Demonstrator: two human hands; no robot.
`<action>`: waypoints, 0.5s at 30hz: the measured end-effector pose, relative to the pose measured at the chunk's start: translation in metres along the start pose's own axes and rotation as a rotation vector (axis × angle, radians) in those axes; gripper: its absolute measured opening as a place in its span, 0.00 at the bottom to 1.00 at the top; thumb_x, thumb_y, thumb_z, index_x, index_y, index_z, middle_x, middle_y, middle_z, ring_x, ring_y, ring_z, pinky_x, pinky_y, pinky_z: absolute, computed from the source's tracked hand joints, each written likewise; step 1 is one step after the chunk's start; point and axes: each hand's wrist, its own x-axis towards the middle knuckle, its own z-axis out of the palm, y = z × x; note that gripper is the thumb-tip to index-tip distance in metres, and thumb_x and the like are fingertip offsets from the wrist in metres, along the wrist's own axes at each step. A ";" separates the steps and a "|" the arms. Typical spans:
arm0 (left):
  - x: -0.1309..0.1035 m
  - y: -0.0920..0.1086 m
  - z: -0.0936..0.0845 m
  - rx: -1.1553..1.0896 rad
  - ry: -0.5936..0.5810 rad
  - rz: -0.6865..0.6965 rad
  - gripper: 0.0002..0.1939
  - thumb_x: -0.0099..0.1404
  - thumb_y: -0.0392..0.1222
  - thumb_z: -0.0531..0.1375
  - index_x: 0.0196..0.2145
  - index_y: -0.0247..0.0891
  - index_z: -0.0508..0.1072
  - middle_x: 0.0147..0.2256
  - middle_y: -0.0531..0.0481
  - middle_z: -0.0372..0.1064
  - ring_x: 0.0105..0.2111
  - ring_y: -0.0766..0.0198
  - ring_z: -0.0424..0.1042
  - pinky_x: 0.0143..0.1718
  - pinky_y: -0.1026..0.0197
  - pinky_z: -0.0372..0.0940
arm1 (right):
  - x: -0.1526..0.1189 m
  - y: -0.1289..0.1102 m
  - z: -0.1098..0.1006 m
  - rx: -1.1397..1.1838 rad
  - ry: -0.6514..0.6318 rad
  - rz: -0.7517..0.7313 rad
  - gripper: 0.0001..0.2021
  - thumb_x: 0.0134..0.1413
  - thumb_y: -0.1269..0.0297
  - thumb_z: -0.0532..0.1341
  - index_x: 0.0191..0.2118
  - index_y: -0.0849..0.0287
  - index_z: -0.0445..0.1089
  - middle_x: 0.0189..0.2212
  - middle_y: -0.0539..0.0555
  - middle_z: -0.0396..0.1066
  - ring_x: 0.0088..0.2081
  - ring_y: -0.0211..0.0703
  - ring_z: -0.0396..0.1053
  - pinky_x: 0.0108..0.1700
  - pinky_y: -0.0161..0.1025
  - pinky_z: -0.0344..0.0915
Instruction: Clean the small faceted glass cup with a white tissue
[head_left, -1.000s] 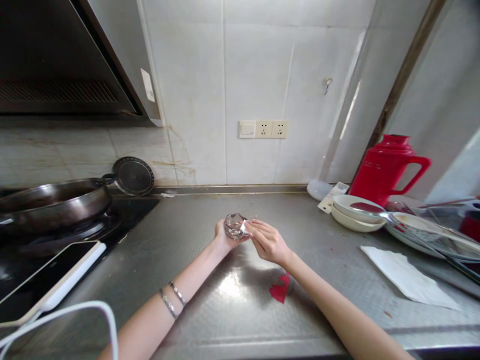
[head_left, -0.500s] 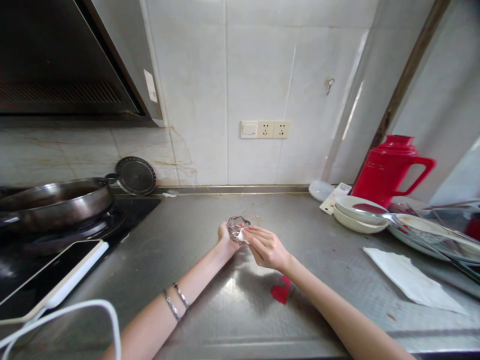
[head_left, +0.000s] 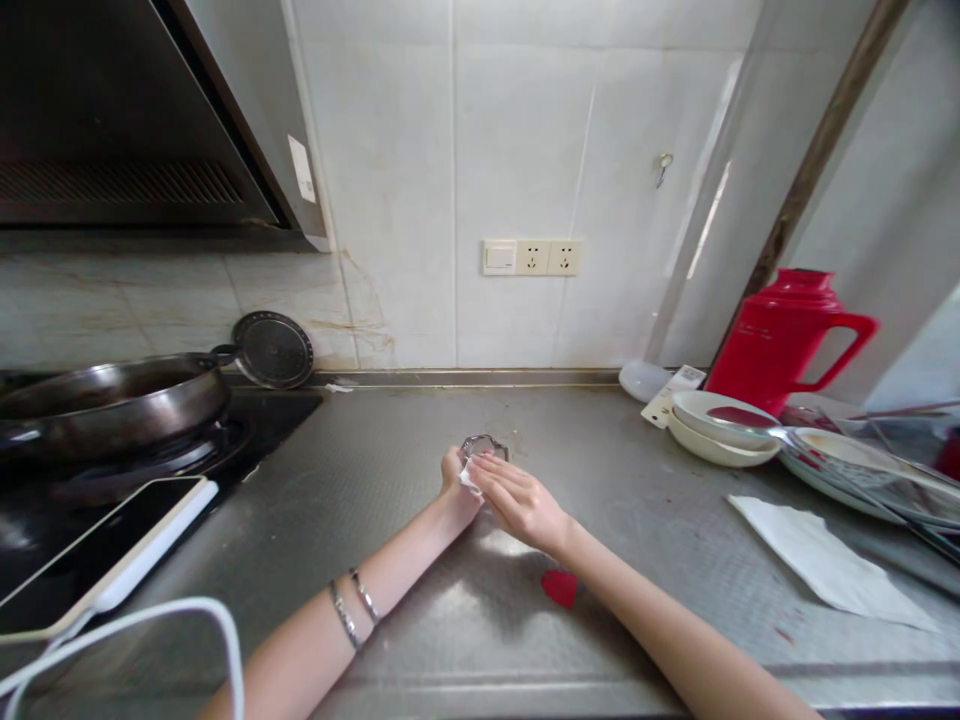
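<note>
A small round item with a dark, scalloped metallic rim [head_left: 491,442] is held up over the steel counter. My left hand [head_left: 459,484] is wrapped round its left and lower side. My right hand [head_left: 523,498] presses a crumpled white tissue [head_left: 469,478] against the near side of the item, fingers together and covering part of it. Below my right wrist a small red piece [head_left: 559,588] lies on the counter. Two silver bracelets circle my left forearm.
On the left are a steel pan [head_left: 127,405] on the black stove, a phone [head_left: 112,545] and a white cable [head_left: 217,612]. Stacked bowls [head_left: 720,452], a red flask [head_left: 780,335], dishes and a white paper sheet [head_left: 825,562] are on the right.
My right hand has shifted slightly left and down across the item with the tissue. The item's rim has tilted and moved a little to the right.
</note>
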 end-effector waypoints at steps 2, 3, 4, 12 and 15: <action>-0.002 -0.003 -0.001 -0.035 0.030 0.056 0.22 0.68 0.46 0.41 0.24 0.36 0.65 0.18 0.46 0.65 0.22 0.60 0.69 0.32 0.58 0.65 | 0.002 -0.001 0.001 -0.009 -0.012 0.004 0.18 0.60 0.78 0.50 0.55 0.66 0.62 0.48 0.64 0.72 0.55 0.48 0.67 0.57 0.48 0.67; -0.003 -0.004 -0.001 -0.039 0.031 0.064 0.21 0.68 0.46 0.41 0.25 0.36 0.65 0.19 0.46 0.65 0.23 0.59 0.69 0.32 0.58 0.65 | 0.002 -0.001 0.002 -0.009 -0.012 0.010 0.18 0.60 0.78 0.50 0.55 0.65 0.62 0.48 0.64 0.72 0.54 0.48 0.67 0.56 0.47 0.67; -0.003 -0.006 -0.002 -0.038 0.024 0.059 0.21 0.68 0.47 0.41 0.25 0.36 0.66 0.19 0.46 0.66 0.23 0.59 0.70 0.31 0.58 0.65 | 0.003 -0.001 0.002 -0.005 -0.011 0.015 0.18 0.60 0.78 0.50 0.55 0.65 0.62 0.48 0.64 0.72 0.54 0.47 0.67 0.56 0.47 0.67; 0.002 -0.013 -0.008 0.086 0.046 0.052 0.20 0.67 0.48 0.42 0.24 0.37 0.64 0.19 0.49 0.63 0.21 0.61 0.67 0.28 0.58 0.62 | 0.005 0.003 -0.004 0.037 -0.017 0.098 0.15 0.62 0.74 0.50 0.53 0.64 0.63 0.45 0.64 0.74 0.49 0.47 0.72 0.49 0.41 0.72; 0.002 -0.015 -0.007 0.115 0.059 0.052 0.21 0.67 0.48 0.43 0.22 0.37 0.63 0.17 0.50 0.61 0.19 0.62 0.66 0.25 0.59 0.60 | 0.005 0.006 -0.007 0.050 -0.050 0.082 0.15 0.63 0.73 0.50 0.53 0.65 0.62 0.45 0.65 0.73 0.49 0.46 0.72 0.48 0.41 0.72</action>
